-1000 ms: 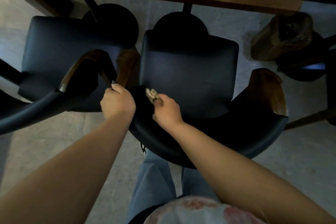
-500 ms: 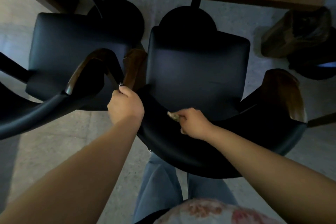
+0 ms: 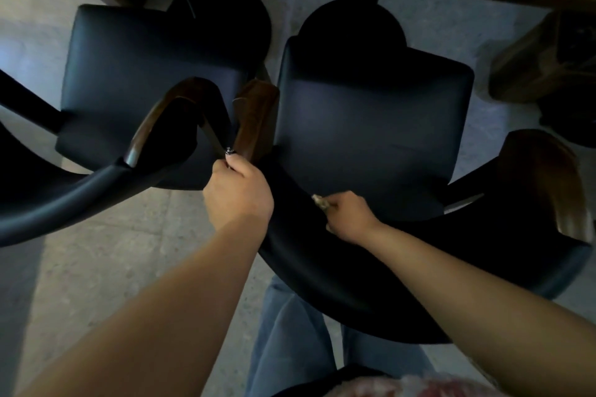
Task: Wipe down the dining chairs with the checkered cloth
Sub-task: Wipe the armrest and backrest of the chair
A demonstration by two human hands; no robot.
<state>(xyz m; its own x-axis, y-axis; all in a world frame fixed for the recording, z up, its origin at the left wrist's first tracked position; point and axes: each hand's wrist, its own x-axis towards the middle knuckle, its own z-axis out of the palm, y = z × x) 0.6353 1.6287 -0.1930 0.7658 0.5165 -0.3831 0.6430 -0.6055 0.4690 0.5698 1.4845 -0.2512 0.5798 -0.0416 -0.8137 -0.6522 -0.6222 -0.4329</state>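
With the left hand curled round the armrest to steady the chair, the right hand pinches the bunched cloth on the backrest's inner curve and should press flat, sweeping along the curve in overlapping strokes.

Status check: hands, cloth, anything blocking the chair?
Left hand grips the wooden armrest. Right hand holds the cloth against the inner backrest of the right chair. Nothing in the way.
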